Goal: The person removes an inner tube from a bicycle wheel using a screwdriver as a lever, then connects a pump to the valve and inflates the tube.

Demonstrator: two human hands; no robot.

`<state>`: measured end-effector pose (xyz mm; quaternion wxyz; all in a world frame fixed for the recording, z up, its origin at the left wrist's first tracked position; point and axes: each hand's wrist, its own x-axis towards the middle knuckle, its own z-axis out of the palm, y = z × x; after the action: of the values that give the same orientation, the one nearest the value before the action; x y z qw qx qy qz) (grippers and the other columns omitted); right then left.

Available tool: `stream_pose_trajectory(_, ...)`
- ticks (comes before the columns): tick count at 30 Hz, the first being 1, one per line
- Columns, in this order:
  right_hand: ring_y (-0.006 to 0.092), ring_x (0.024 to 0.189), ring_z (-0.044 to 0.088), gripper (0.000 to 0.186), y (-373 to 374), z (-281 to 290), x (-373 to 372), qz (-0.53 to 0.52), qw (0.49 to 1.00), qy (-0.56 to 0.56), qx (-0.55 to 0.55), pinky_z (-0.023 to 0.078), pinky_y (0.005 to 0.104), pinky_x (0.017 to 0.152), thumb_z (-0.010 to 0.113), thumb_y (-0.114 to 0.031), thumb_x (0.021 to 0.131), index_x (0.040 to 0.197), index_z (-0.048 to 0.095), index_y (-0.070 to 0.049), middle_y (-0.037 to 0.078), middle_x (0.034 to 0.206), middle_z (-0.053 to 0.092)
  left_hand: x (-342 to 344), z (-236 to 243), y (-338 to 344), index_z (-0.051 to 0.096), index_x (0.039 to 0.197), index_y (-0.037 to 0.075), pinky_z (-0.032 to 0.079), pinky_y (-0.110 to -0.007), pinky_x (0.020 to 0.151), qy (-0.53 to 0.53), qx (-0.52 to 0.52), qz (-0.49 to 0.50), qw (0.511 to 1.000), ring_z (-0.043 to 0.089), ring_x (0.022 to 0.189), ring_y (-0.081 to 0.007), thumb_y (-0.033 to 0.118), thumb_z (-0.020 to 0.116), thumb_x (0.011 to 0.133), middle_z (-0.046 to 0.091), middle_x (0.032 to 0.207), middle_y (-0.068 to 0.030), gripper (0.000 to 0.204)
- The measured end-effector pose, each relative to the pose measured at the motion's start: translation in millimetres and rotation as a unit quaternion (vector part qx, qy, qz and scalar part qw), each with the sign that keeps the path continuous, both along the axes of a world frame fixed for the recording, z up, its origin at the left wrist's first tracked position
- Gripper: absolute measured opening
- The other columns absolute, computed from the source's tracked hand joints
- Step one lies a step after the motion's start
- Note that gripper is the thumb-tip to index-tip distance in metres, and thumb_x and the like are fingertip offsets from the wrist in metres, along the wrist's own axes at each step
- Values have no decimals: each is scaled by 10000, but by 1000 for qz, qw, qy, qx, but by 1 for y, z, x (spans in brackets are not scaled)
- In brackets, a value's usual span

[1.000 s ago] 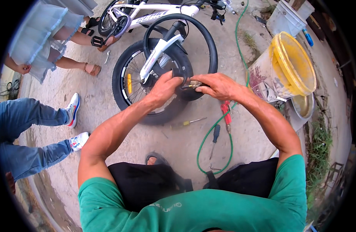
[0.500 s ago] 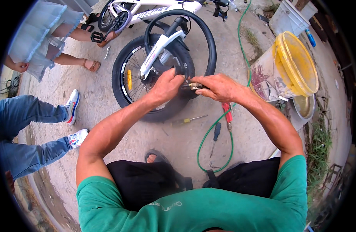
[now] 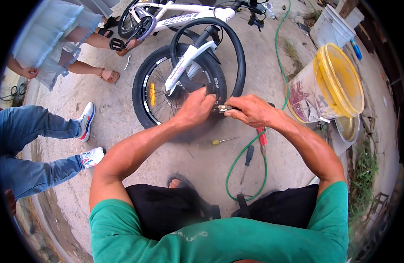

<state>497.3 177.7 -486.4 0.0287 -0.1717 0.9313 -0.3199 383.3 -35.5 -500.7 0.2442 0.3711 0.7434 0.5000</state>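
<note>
A black inner tube (image 3: 241, 57) loops around the white front fork (image 3: 191, 61) of a bicycle lying on the ground, above its front wheel (image 3: 143, 101). My left hand (image 3: 195, 106) is closed on a section of this tube. Close by on the right, my right hand (image 3: 251, 109) is closed on a small metal tool (image 3: 222, 108) with a brass-coloured part, its tip meeting the tube beside my left fingers. The tool's exact kind and the contact point are partly hidden by my fingers.
A yellow-handled screwdriver (image 3: 217, 141), a dark-handled screwdriver (image 3: 247, 160), a red tool (image 3: 261, 136) and a green hose (image 3: 227, 175) lie on the concrete. A yellow-rimmed bucket (image 3: 325, 87) stands right. Two people stand left, one in jeans (image 3: 39, 127), one in a pale skirt (image 3: 48, 35).
The whole view has shifted slightly, so the bicycle and floor items sit a little lower and further right. Both hands keep their hold, the tool still against the tube.
</note>
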Motion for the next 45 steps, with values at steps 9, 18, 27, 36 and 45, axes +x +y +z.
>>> stream_pose_trajectory(9, 415, 844, 666, 271, -6, 4, -1, 8, 1000, 1, 27, 521, 495, 708, 681, -319, 974, 1076, 644, -71, 170, 900, 690, 2, -8, -1, 655, 1006, -11, 487, -302, 677, -85, 3, -7, 996, 574, 747, -115, 150, 471, 995, 652, 865, -38, 245)
stream_pose_trajectory(18, 447, 876, 663, 294, -9, 7, 3, -4, 1000, -17, 9, 513, 538, 731, 635, -341, 997, 1043, 612, -51, 204, 891, 692, 4, -15, 4, 678, 1002, 13, 499, -276, 714, -215, 45, 36, 975, 597, 778, -88, 146, 511, 990, 679, 902, -23, 214)
stream_pose_trajectory(27, 426, 908, 670, 312, -8, -7, 1, 11, 1000, 15, 5, 525, 526, 766, 629, -332, 1000, 1116, 592, -45, 188, 946, 689, 11, 0, 4, 659, 982, 47, 529, -295, 777, -475, 106, 64, 871, 651, 804, -140, 305, 576, 1017, 676, 888, -38, 274)
stream_pose_trajectory(36, 429, 852, 675, 257, -19, -4, 10, -15, 1000, 18, 21, 533, 538, 732, 619, -317, 1007, 1075, 594, -71, 180, 904, 699, 4, -21, 1, 663, 977, 49, 422, -241, 612, -345, 14, 87, 935, 547, 700, -82, 398, 527, 1068, 662, 852, -22, 386)
stream_pose_trajectory(45, 444, 766, 645, 255, -21, 5, 8, 7, 997, -27, -76, 484, 515, 662, 598, -302, 1029, 1059, 612, -49, 209, 798, 653, 14, -15, -4, 649, 968, 70, 422, -235, 619, -272, 49, 80, 958, 526, 711, -59, 394, 506, 1093, 616, 834, 12, 375)
